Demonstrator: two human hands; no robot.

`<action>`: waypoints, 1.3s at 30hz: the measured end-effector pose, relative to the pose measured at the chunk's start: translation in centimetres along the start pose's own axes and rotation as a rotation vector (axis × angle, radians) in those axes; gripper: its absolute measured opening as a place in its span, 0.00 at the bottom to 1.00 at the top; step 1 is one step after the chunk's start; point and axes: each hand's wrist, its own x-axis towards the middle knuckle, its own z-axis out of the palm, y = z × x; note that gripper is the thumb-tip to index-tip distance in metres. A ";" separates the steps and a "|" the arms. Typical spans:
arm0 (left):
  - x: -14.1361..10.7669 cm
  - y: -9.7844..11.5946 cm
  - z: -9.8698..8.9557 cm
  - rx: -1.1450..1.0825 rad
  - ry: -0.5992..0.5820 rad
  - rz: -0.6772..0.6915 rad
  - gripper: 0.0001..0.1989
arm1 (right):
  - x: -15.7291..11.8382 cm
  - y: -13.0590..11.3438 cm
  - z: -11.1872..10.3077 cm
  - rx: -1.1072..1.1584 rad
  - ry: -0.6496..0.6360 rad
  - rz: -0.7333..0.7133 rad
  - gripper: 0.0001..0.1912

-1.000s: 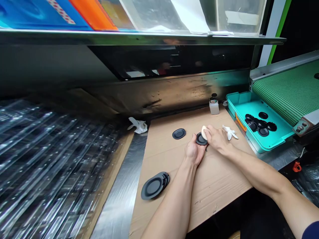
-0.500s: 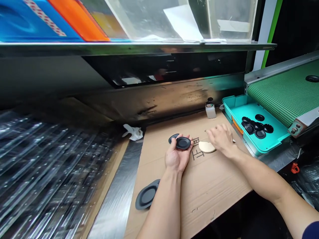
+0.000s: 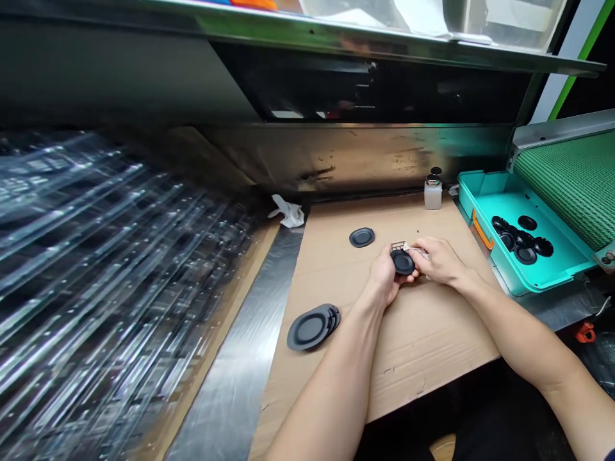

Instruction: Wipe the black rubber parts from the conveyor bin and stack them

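Note:
My left hand is closed around a black oval dish-like part, holding it just above the cardboard. Pinched in my right hand is a thin whitish thing that meets the part's upper right edge; its kind is hard to make out. Beyond my left hand a single black oval part lies flat on the cardboard sheet. Several more overlap in a row left of my left forearm. The cream pad seen earlier is no longer visible.
A turquoise tray with several black round parts stands at the right, beside a green conveyor belt. A small bottle stands at the back. A crumpled white glove lies left. Stacked clear plastic fills the left side.
My hands have come together: the left moved right with the black part, the right moved left onto it. The view has tilted down and turned left, showing more of the row of parts.

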 end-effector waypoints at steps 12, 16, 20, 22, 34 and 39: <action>0.2 -1.6 0.1 0.255 0.130 0.191 0.22 | 0.1 -1.8 -0.8 -0.301 -0.089 0.084 0.10; 0.2 -1.9 0.2 0.370 0.170 0.274 0.24 | 0.3 -2.2 -0.8 -0.321 -0.080 0.062 0.11; 0.0 -2.2 0.1 0.460 0.149 0.321 0.27 | 0.2 -2.5 -1.0 -0.336 -0.112 0.127 0.09; 0.0 -2.3 -0.1 0.534 0.151 0.393 0.27 | 0.1 -2.5 -1.0 -0.330 -0.107 0.108 0.09; 0.1 -2.4 -0.4 0.723 0.139 0.496 0.30 | -0.1 -2.1 -1.2 -0.325 -0.102 0.017 0.10; 0.3 -2.6 -0.9 0.710 0.125 0.430 0.33 | -0.2 -2.0 -1.5 -0.311 -0.135 0.079 0.09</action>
